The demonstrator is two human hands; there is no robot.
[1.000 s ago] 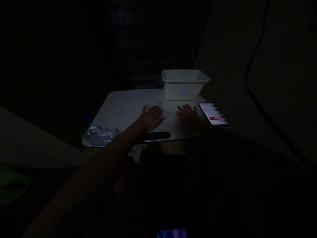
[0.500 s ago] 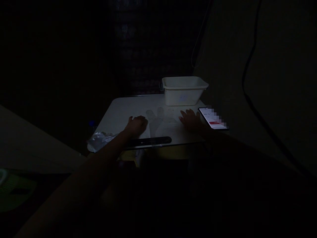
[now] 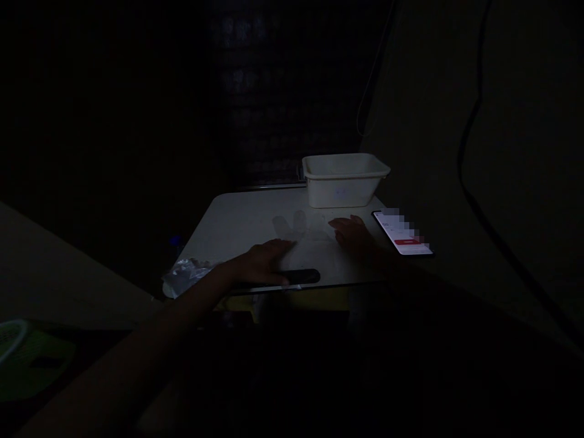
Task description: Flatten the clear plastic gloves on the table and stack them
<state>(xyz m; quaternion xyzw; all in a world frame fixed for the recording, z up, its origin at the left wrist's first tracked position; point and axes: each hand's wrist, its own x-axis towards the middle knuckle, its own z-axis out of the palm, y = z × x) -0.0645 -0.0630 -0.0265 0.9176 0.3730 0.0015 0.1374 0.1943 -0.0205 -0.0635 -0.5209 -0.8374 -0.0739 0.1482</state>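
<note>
The view is very dark. My left hand (image 3: 264, 261) reaches over the front of a pale table (image 3: 246, 219), fingers stretched to the right and thumb apart, by a dark elongated slot or bar (image 3: 303, 276) at the front edge. My right hand (image 3: 353, 234) is on the right part of the table, fingers extended to the left, with nothing seen in it. Between and beyond the hands lie faint translucent shapes (image 3: 298, 222), too dim to name. A phone (image 3: 401, 234) with a lit screen lies right of my right hand.
A white rectangular tub (image 3: 342, 191) stands at the table's back right. Crumpled clear plastic (image 3: 187, 274) lies at the front left corner. A green basket (image 3: 45, 365) is at the lower left, and a dark cable (image 3: 474, 201) hangs along the right wall.
My left hand has moved right and nearer the front edge, its thumb now apart from the fingers. My right hand's fingers lie closer together. The view has shifted slightly, so the table appears lower.
</note>
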